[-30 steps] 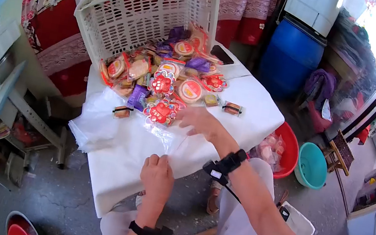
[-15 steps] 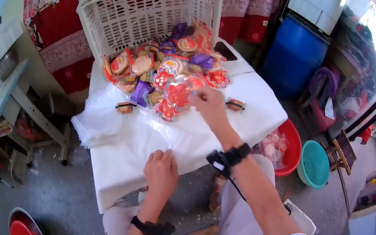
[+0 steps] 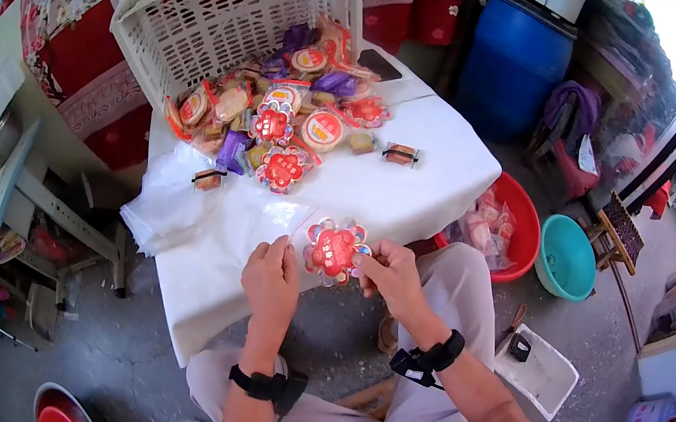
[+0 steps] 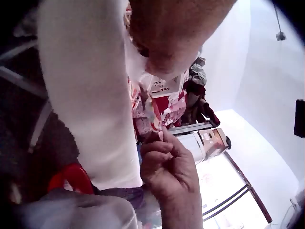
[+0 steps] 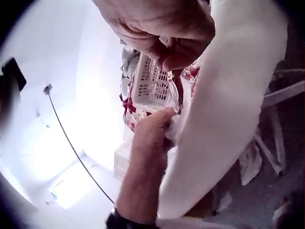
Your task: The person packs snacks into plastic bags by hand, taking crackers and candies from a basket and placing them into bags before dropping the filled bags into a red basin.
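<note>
Two hands are in front of the white basket [image 3: 232, 19]: the left hand [image 3: 272, 279] has curled fingers, the right hand [image 3: 391, 279] pinches a red flower-shaped packet [image 3: 334, 252] by its edge. In the head view, the basket lies tipped on its side on the surface [image 3: 445, 140], probably so that the heap of wrapped packets [image 3: 323, 129] can be reached from its mouth. A pile of thin bags [image 3: 172, 202] lies in front of the basket's left part, perhaps to be near the left hand. The edge grip, I judge, leaves the printed face free. The flower packet is between both hands, at the right fingertips.

In the left wrist view, this packet is almost edge-on, above the right thumb, with the basket beyond it.

In the right wrist view, the left fingertips seem to pinch clear plastic [image 5: 175, 128], on the near side of the basket.
</note>
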`<state>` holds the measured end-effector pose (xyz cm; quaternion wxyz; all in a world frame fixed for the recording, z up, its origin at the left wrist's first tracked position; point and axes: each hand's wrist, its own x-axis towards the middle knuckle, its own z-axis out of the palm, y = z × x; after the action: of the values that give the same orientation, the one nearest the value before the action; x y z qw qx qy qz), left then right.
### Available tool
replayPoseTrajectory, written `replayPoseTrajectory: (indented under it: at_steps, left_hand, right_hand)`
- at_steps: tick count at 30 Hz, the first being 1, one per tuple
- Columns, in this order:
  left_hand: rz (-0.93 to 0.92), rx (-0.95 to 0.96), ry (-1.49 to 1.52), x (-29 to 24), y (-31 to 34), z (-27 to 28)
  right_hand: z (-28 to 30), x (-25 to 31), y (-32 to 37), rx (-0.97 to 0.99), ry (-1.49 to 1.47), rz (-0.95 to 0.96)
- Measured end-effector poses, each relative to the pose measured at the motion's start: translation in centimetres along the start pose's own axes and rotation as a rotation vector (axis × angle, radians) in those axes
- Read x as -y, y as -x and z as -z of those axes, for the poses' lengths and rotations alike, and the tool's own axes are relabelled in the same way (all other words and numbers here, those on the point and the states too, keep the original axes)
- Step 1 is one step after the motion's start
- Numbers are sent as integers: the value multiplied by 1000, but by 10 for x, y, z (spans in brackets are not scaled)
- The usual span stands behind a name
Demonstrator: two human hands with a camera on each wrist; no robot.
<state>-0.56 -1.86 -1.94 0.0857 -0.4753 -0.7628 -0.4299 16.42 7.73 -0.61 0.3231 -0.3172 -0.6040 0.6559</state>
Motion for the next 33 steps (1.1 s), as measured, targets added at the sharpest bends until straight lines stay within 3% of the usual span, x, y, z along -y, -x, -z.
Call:
replayPoseTrajectory:
  at_steps: [2,5,12,15,18,22,25,27,31,33]
  left_hand:
    - [-83,-26,-55,-6,2,1]
    - [-178,-11,-99,-14,3,3]
    - [-372,-6,2,-27,8,-8]
    - [-254,-2,-58,-18,5,-1]
    - [-155,24,-45,-10,4,5]
    - [-175,26,-42,-9,4,6]
    - [-196,-30,-46,-11,2,10]
    - [-58,22,-129,-8,1,18]
    - [-12,-28,-91,-4,-2,26]
    - [-65,40,-83,-6,-3,29]
  right_hand:
    - [0,-1,-1,65,-193,-93]
    - [-3,-3,-3,77,-258,-71]
    - [-32,-2,-21,42,-214,-122]
    - [-38,0,-28,214,-389,-256]
    - [-35,-2,-28,268,-255,-237]
    - [-44,-3,-32,159,-176,-315]
    - [-49,-7,-34,115,-38,-217]
    - [-47,-4,-28,123,86,24]
    - [-32,10,-14,263,125,-67]
    - [-30,14,-15,340,88,-111]
